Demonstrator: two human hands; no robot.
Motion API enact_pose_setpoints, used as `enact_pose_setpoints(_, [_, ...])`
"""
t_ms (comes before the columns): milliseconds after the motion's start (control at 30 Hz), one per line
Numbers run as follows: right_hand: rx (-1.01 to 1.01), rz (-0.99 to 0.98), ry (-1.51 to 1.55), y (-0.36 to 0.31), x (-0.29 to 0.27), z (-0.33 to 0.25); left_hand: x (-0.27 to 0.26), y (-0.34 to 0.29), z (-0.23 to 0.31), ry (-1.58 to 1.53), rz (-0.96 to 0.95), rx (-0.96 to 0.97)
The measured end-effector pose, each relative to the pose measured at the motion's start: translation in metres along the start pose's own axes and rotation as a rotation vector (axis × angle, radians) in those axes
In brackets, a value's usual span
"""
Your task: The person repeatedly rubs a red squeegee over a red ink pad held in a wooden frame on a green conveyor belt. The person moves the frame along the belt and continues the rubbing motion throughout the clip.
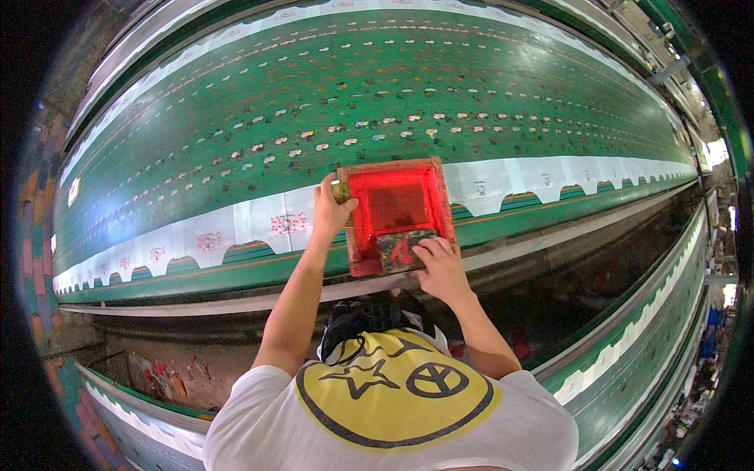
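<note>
A screen-printing frame (444, 188) with red-stained wooden sides and a pool of red ink inside lies over the white fabric strip at the near edge of the green table. My left hand (330, 210) is closed round its left side, beside a yellowish-green piece (340, 191) there. With my right hand (441, 271) I grip a dark, ink-smeared squeegee (398, 250) at the frame's near end. The right thumb and part of the grip are hard to make out. The fabric under the frame is hidden.
White scalloped fabric pieces (184, 233) run along the table's near edge, with red prints to the left and fainter marks to the right. Rows of small stains dot the green tabletop (314, 94). A pale rail (228, 304) borders it; another long table (628, 385) stands behind me.
</note>
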State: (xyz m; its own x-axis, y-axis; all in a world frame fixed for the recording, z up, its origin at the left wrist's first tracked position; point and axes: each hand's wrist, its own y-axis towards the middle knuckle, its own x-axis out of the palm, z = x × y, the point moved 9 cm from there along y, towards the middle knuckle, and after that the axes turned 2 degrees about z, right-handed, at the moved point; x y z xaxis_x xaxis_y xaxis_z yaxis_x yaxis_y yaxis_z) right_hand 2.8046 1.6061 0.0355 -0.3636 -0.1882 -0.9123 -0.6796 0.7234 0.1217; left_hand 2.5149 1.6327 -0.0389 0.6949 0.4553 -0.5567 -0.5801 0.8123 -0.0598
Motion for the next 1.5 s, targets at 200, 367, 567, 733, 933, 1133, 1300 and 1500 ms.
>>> enact_pose_setpoints(200, [-0.171, -0.051, -0.086, 0.003, 0.024, 0.015, 0.014, 0.005, -0.015, -0.056, -0.04, -0.046])
enact_pose_setpoints(367, [-0.187, 0.045, -0.031, 0.023, 0.011, 0.014, 0.005, 0.002, -0.003, 0.024, 0.038, -0.078])
enact_pose_setpoints(567, [-0.183, 0.106, 0.06, 0.045, 0.012, 0.027, 0.008, 0.001, 0.008, -0.042, -0.005, -0.111])
enact_pose_setpoints(733, [-0.238, 0.133, 0.073, 0.025, 0.004, 0.008, 0.005, 0.0, -0.006, -0.051, 0.085, -0.036])
enact_pose_setpoints(933, [-0.28, 0.24, -0.024, 0.058, 0.018, 0.019, 0.011, -0.001, -0.001, -0.045, 0.069, -0.07])
enact_pose_setpoints(1133, [-0.281, 0.213, -0.023, 0.125, 0.016, 0.034, 0.013, 0.003, -0.011, -0.042, 0.038, -0.076])
enact_pose_setpoints(1300, [-0.231, 0.184, 0.055, 0.159, -0.001, 0.038, 0.014, 0.001, -0.015, 0.002, 0.076, -0.068])
enact_pose_setpoints(1500, [-0.148, 0.044, -0.051, 0.149, 0.021, 0.041, 0.012, 0.001, -0.007, -0.024, 0.084, 0.008])
